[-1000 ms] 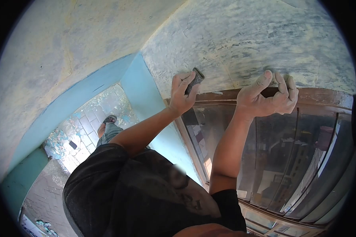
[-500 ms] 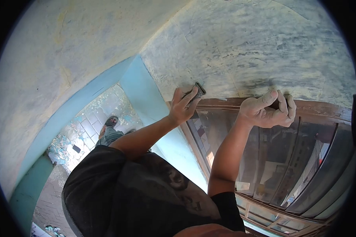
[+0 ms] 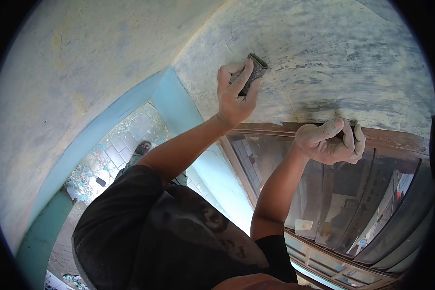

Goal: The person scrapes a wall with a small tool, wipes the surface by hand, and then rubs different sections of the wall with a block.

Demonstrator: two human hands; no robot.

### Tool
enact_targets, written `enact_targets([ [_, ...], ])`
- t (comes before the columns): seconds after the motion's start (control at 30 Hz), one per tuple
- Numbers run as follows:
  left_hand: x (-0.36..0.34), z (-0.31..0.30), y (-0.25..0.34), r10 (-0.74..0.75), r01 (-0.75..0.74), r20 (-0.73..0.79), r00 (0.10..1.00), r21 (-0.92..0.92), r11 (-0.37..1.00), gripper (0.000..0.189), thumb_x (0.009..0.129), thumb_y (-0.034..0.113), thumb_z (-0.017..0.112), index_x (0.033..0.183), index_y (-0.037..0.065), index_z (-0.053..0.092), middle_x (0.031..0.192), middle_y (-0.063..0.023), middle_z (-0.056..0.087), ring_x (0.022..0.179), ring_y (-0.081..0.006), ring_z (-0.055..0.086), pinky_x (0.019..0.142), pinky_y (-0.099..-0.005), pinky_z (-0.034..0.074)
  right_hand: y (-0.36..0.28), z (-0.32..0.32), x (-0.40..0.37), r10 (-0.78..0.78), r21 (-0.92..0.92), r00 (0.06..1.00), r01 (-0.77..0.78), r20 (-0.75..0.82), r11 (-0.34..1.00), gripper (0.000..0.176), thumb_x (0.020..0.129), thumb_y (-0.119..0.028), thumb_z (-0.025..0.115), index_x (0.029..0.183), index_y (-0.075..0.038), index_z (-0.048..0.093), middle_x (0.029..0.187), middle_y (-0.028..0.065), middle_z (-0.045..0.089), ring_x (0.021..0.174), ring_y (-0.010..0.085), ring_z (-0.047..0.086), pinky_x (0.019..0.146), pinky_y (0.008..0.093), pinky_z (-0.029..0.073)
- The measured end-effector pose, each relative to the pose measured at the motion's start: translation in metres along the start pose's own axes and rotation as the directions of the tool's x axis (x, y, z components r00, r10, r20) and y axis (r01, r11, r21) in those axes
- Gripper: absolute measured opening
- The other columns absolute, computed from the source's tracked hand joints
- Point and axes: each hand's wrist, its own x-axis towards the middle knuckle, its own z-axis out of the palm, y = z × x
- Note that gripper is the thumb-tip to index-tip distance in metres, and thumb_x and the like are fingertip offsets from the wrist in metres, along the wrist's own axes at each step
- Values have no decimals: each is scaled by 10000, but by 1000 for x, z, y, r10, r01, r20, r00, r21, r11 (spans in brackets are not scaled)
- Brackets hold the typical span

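Observation:
A dark, worn, folded pad (image 3: 255, 72) is pinched between the thumb and fingers of my left hand (image 3: 237, 94), against the rough, patchy wall (image 3: 304, 58). Lower and to the right, my right hand (image 3: 331, 142) is at the brown wooden frame (image 3: 391, 138), where it meets the wall. Its fingers are curled and look dusty. A dark patch shows between thumb and fingers, too hidden to name.
Below the frame are dark glass panes (image 3: 343, 193). A light blue band (image 3: 183, 96) runs down the wall corner. Paint flakes (image 3: 82, 181) and a small dark object (image 3: 100, 181) lie on the paved floor.
My left hand has moved up the wall with the pad, away from the frame's edge. My right hand sits slightly lower in the view, still at the frame.

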Motion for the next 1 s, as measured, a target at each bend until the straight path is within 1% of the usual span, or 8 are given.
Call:
enact_targets([
  [0.23, -39, -52, -36, 363, -352, 375, 853, -100, 931, 412, 751, -31, 833, 1146, -7, 719, 1094, -159, 618, 963, -293, 652, 780, -357, 551, 4, 3, -4, -19, 40, 998, 22, -66, 999, 258, 1011, -259, 644, 882, -36, 635, 1041, 139, 607, 1068, 258, 474, 903, 427, 385],
  [0.33, 33, -18, -23, -43, 38, 62, 997, 89, 995, 423, 797, 11, 819, 1206, -9, 711, 1106, -159, 639, 943, -255, 651, 774, -338, 541, 3, 5, -4, -14, 44, 996, 18, -83, 999, 250, 1015, -241, 637, 884, -29, 629, 1035, 140, 607, 1060, 255, 474, 892, 436, 396],
  [0.43, 35, -5, -27, 15, -7, -74, 997, 107, 994, 433, 806, 29, 821, 1221, -15, 709, 1112, -163, 651, 957, -250, 651, 799, -319, 535, 4, 4, -5, 8, 13, 999, -8, -54, 1000, 273, 998, -289, 641, 869, -48, 643, 1035, 141, 573, 1066, 261, 465, 893, 425, 374],
  [0.63, -7, -37, -55, 150, -157, 203, 968, 18, 987, 378, 835, 9, 788, 1203, -24, 704, 1120, -155, 646, 997, -251, 642, 883, -329, 514, 0, 8, -6, 30, 37, 994, -26, -106, 999, 287, 991, -310, 641, 865, -53, 654, 1005, 132, 595, 1054, 266, 474, 890, 410, 375],
  [0.7, 18, -28, -75, -336, 373, -219, 916, 156, 914, 414, 853, 21, 779, 1250, -29, 675, 1144, -166, 635, 1002, -253, 629, 917, -318, 488, 0, 7, -5, 14, 19, 996, -12, -93, 1000, 290, 991, -313, 643, 863, -53, 655, 1001, 127, 596, 1055, 269, 474, 891, 414, 377],
  [0.8, 3, -13, -49, -312, 338, -217, 925, 96, 936, 394, 877, 41, 753, 1256, -34, 672, 1114, -171, 593, 1021, -277, 580, 924, -371, 473, -2, 4, -3, -7, -36, 998, 4, -66, 999, 295, 991, -318, 643, 859, -55, 655, 999, 118, 600, 1057, 271, 475, 893, 418, 379],
  [0.9, 0, -21, -46, 21, -22, 18, 1000, 30, 999, 405, 882, 67, 749, 1264, -39, 667, 1070, -169, 607, 988, -291, 584, 889, -368, 479, -1, 7, -5, -7, -28, 998, 5, -60, 1000, 291, 990, -318, 645, 861, -58, 655, 1001, 109, 605, 1057, 267, 476, 897, 418, 383],
  [1.0, 33, -22, -74, -279, 304, -182, 943, 129, 944, 424, 872, 75, 767, 1274, -23, 672, 1072, -170, 626, 1021, -298, 601, 918, -361, 482, -4, 15, -7, 9, 6, 997, -9, -82, 1000, 272, 988, -306, 650, 871, -61, 656, 1003, 100, 610, 1058, 259, 477, 901, 418, 387],
])
